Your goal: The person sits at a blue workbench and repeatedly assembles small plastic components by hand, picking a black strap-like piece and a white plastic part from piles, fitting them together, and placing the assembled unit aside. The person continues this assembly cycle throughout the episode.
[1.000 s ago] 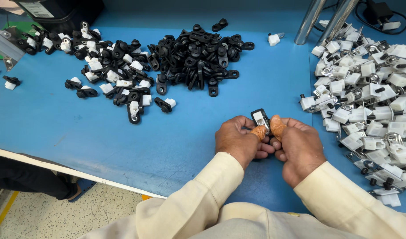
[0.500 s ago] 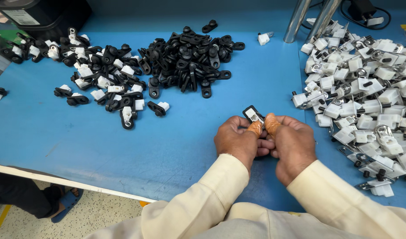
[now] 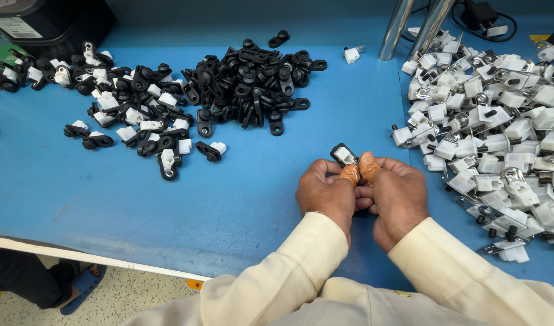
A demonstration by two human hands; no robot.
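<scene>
hands: left hand (image 3: 325, 196) and right hand (image 3: 401, 196) pinch one small black-and-white clip (image 3: 344, 155), thumbs closed on it
step: likely pressing halves together
landmark: black pile (image 3: 253, 81) beyond the clip
next: calls for firm squeeze

Surface: blue table (image 3: 241, 199)
Top middle: black clips (image 3: 253, 81)
Left: black-and-white parts (image 3: 132, 115)
Right: white parts (image 3: 494, 133)
Back: two metal posts (image 3: 395, 30), lone white part (image 3: 351, 54)

A single head-worn camera looks steeply down and forward from close above the blue table (image 3: 228, 205). Both hands, left (image 3: 325, 194) and right (image 3: 399, 199), sit low and centre, with the table's near edge at bottom left.
</scene>
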